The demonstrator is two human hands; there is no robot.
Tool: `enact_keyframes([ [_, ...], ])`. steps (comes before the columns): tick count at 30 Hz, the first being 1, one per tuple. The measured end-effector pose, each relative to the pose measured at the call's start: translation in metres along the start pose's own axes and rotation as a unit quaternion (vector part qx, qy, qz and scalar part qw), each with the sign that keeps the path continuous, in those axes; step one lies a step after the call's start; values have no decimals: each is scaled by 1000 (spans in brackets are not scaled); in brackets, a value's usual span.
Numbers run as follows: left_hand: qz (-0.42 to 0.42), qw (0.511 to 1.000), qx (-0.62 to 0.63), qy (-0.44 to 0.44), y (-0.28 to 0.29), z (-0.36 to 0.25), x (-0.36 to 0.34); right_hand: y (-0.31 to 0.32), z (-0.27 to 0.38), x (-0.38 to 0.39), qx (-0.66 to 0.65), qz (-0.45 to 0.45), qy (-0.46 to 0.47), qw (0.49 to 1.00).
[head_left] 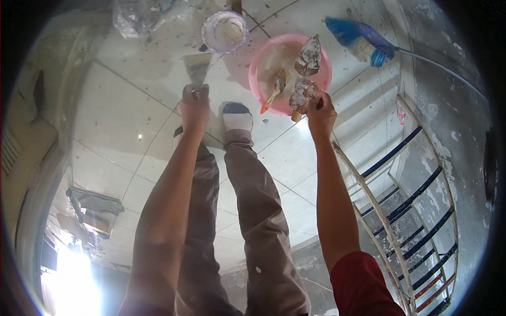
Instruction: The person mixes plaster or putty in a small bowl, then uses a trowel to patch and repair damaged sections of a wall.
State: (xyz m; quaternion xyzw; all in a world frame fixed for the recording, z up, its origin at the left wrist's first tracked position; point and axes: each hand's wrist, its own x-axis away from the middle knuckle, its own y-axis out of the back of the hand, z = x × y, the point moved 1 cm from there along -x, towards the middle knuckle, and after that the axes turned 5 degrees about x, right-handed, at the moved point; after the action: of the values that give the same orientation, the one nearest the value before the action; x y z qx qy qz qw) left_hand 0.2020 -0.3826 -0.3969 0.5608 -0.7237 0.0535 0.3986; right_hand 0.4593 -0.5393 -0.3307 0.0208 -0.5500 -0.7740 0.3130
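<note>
My left hand (194, 108) is closed round the handle of a wide putty knife (197, 67), its blade pointing away from me. In a pinch between fingers and thumb, my right hand (320, 113) has a crumpled, white-smeared brown piece (303, 95), perhaps a rag. This hangs over the near right rim of a pink basin (255, 87) on the floor. A plaster-coated pointed trowel (308, 56) lies across the basin's right side, apart from my fingers. A paintbrush (273, 97) with an orange-tipped handle leans inside. What lies under the brown piece is hidden.
Beyond my left hand stands a white bucket (225, 32) with pale residue. A blue broom (363, 39) lies at the far right. A ladder (406, 203) with dark rungs leans along the right wall. Clear plastic (138, 18) lies far left on the tiled floor (113, 118).
</note>
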Motion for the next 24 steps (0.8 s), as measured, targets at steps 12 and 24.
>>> enact_keyframes([
  [12, 168, 961, -145, -168, -75, -24, 51, -47, -19, 14, 74, -90, 4, 993],
  [24, 144, 936, -160, -276, -140, -23, 47, -61, -20, 1, -14, 97, -144, 985],
])
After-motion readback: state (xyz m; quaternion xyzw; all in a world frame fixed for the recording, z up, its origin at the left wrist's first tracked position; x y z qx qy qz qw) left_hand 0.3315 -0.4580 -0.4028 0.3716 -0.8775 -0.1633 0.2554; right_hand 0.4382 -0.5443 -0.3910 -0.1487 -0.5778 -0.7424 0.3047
